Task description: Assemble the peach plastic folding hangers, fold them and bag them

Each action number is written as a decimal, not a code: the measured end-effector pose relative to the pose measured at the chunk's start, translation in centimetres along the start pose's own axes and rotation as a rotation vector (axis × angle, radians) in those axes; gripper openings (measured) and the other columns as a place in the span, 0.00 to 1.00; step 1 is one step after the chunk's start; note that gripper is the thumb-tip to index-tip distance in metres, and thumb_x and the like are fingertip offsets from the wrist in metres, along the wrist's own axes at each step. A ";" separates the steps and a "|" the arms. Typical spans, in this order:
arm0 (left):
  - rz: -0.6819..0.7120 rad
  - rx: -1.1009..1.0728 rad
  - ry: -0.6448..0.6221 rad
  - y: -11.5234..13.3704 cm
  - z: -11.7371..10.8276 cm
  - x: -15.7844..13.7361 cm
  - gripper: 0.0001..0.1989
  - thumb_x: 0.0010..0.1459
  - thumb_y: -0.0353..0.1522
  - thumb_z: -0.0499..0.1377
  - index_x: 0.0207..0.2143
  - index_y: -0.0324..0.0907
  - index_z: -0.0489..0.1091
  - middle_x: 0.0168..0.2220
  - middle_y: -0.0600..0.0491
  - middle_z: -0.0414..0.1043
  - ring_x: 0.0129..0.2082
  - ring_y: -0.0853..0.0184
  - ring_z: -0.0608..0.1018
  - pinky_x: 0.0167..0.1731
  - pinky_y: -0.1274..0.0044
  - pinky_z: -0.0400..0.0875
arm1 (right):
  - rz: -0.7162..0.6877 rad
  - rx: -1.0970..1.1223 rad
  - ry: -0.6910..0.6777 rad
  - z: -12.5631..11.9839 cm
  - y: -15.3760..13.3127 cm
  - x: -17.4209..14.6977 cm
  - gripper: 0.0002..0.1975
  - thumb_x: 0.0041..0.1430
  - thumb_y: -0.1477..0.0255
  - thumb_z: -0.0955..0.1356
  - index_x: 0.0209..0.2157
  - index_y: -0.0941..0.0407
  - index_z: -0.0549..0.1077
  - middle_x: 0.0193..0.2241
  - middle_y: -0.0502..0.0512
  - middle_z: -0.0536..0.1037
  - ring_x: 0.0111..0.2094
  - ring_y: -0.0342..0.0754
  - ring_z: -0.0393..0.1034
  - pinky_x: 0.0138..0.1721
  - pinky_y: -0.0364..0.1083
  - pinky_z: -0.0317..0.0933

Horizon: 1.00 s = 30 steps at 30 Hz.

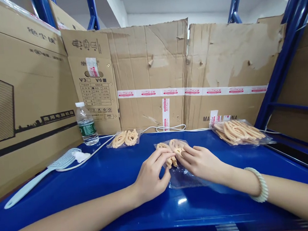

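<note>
In the head view, beige looped pieces (171, 161) lie with a clear plastic bag (183, 179) in the middle of the blue table. My left hand (154, 172) comes from the left, thumb and fingers closed on the near left part of the pieces. On the other side, my right hand (199, 161), with a pale bracelet on its wrist, pinches the same pieces from the right. The fingertips of both hands meet over them and hide part. Whether the pieces sit inside the bag or partly on top, I cannot tell.
Behind left lies a small bag of beige loops (125, 138); a fuller bag (239, 132) is at the back right. A water bottle (87, 126), a light blue hairbrush (45, 172) and a white cable (100, 146) are on the left. Cardboard (150, 73) walls the back.
</note>
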<state>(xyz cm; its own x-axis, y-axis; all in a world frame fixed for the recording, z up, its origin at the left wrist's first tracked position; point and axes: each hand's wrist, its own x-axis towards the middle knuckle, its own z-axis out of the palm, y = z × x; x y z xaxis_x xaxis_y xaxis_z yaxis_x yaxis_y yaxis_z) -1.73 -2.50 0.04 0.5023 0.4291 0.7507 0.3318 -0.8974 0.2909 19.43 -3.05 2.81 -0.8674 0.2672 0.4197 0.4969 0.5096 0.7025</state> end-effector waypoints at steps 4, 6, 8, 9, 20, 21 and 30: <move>0.005 -0.039 0.003 0.2 -1.0 0.5 0.14 0.59 0.24 0.51 0.46 0.42 0.68 0.47 0.47 0.68 0.49 0.63 0.71 0.51 0.69 0.67 | 0.119 0.279 -0.014 -1.7 1.4 -1.9 0.12 0.60 0.80 0.60 0.40 0.62 0.73 0.32 0.60 0.74 0.34 0.52 0.66 0.29 0.48 0.64; -0.003 -0.072 0.008 0.1 -1.9 1.0 0.12 0.60 0.24 0.49 0.41 0.41 0.69 0.46 0.47 0.67 0.49 0.63 0.71 0.50 0.69 0.67 | 0.204 0.468 0.003 -2.1 2.8 -2.9 0.15 0.58 0.82 0.59 0.41 0.59 0.72 0.37 0.60 0.72 0.37 0.50 0.65 0.34 0.48 0.64; 0.040 -0.100 0.002 -0.4 -3.0 1.6 0.13 0.57 0.21 0.47 0.37 0.41 0.68 0.45 0.48 0.67 0.47 0.64 0.71 0.48 0.69 0.67 | 0.280 0.635 -0.018 -2.2 4.1 -3.9 0.19 0.55 0.85 0.58 0.43 0.56 0.72 0.44 0.59 0.68 0.43 0.49 0.64 0.41 0.48 0.65; 0.075 -0.099 -0.005 -0.6 -3.5 1.9 0.14 0.53 0.19 0.48 0.37 0.41 0.67 0.44 0.48 0.68 0.45 0.64 0.72 0.47 0.69 0.67 | 0.303 0.705 -0.051 -2.0 4.6 -4.2 0.20 0.53 0.86 0.59 0.44 0.54 0.71 0.47 0.59 0.66 0.47 0.49 0.63 0.46 0.49 0.64; 0.325 0.055 -0.384 -1.8 -3.2 1.7 0.12 0.46 0.22 0.56 0.36 0.40 0.67 0.40 0.48 0.64 0.40 0.64 0.69 0.39 0.72 0.67 | 0.266 1.012 -0.247 -1.3 5.2 -5.3 0.08 0.57 0.77 0.66 0.38 0.54 0.74 0.57 0.57 0.56 0.60 0.54 0.52 0.60 0.54 0.52; 0.340 0.052 -0.357 -1.8 -3.0 1.5 0.07 0.48 0.23 0.57 0.31 0.40 0.66 0.38 0.49 0.64 0.37 0.65 0.69 0.37 0.73 0.67 | 0.274 1.011 -0.244 -1.2 5.3 -5.4 0.05 0.57 0.75 0.68 0.36 0.54 0.75 0.57 0.57 0.57 0.59 0.54 0.54 0.59 0.54 0.53; 0.200 -0.153 -0.235 -2.8 -2.4 1.1 0.11 0.53 0.23 0.53 0.20 0.41 0.55 0.28 0.51 0.68 0.27 0.70 0.69 0.29 0.77 0.63 | 0.496 1.255 -0.112 0.3 5.8 -5.7 0.12 0.58 0.66 0.69 0.25 0.57 0.69 0.38 0.56 0.73 0.41 0.48 0.68 0.45 0.49 0.61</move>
<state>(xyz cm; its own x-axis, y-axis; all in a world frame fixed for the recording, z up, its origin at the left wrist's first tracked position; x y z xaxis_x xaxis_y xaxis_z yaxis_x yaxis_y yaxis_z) -4.00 0.23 1.53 0.7216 0.2395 0.6496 0.0935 -0.9634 0.2513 27.19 -1.42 4.34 -0.6325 0.6735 0.3826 0.4491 0.7213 -0.5273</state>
